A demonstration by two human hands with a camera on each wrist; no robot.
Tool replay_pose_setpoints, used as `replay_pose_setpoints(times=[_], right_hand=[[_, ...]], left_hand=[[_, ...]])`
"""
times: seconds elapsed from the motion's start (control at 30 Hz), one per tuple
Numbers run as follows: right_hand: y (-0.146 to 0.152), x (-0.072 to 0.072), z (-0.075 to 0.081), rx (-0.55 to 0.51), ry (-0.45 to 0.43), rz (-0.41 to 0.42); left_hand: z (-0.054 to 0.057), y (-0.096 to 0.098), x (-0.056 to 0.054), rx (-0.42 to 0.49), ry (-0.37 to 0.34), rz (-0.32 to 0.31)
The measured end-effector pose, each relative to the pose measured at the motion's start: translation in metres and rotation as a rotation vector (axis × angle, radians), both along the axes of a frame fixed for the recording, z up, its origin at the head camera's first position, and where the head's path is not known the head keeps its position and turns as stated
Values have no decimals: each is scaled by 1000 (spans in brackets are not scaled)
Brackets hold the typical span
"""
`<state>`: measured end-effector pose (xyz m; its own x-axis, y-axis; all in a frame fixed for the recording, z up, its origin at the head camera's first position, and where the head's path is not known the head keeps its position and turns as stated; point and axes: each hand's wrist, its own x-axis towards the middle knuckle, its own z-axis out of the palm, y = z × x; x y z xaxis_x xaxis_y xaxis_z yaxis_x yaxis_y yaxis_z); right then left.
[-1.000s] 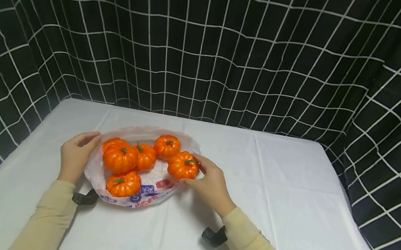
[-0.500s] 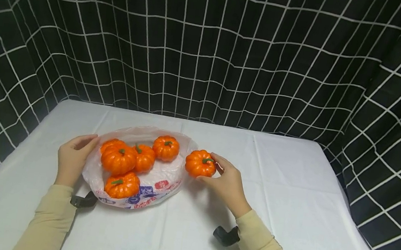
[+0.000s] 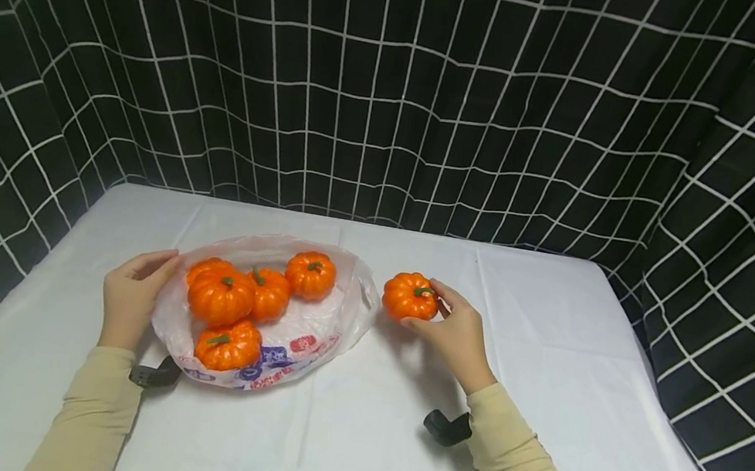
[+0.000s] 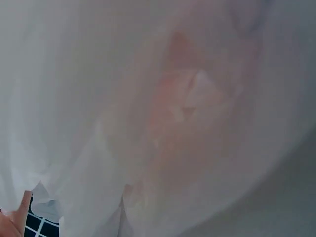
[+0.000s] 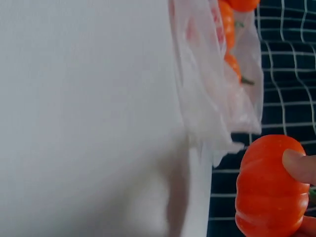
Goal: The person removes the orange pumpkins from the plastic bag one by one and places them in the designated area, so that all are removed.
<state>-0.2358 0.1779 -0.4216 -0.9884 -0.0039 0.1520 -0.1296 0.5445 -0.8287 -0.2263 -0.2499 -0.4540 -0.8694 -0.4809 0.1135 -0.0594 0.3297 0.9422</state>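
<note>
My right hand [image 3: 453,337] holds a small orange pumpkin [image 3: 407,298] with a green stem, off the right side of the bag. In the right wrist view the thumb presses on the ribbed side of this pumpkin [image 5: 270,190]. A thin white plastic bag [image 3: 311,325] with red and blue print lies spread open on the table, several similar pumpkins [image 3: 221,299] inside it. My left hand [image 3: 130,297] pinches the bag's left rim between thumb and fingers. The translucent bag [image 4: 98,123] fills most of the left wrist view, with only part of a finger showing at the lower left.
A white cloth covers the table [image 3: 546,348]. Behind and at both sides hangs a black curtain [image 3: 393,97] with a white grid. Each wrist carries a small black device; the right one [image 3: 448,428] hangs just over the cloth.
My right hand has lifted one pumpkin out of the bag and carried it to the right, past the rim. The left hand has stayed at the bag's left edge.
</note>
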Motion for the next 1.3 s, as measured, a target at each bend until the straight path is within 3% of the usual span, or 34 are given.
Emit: replay_pose_setpoints(times=[0.23, 0.47, 0.63, 0.73, 0.97, 1.3], right_hand=[[15, -14, -6, -59, -74, -25], [21, -28, -17, -37, -137, -55], [22, -34, -24, -14, -177, -64], [22, -37, -27, -2, -186, -69], [18, -41, -29, 21, -197, -63], [17, -44, -28, 34, -220, -73]], left_hand=[[-2, -1, -3, 36, 27, -8], [-2, -3, -3, 31, 43, 5], [-5, -2, -4, 66, 99, -4], [-6, -2, -5, 87, 125, -15], [-5, -2, -2, 82, 96, -4], [-3, -1, 1, 63, 112, -3]])
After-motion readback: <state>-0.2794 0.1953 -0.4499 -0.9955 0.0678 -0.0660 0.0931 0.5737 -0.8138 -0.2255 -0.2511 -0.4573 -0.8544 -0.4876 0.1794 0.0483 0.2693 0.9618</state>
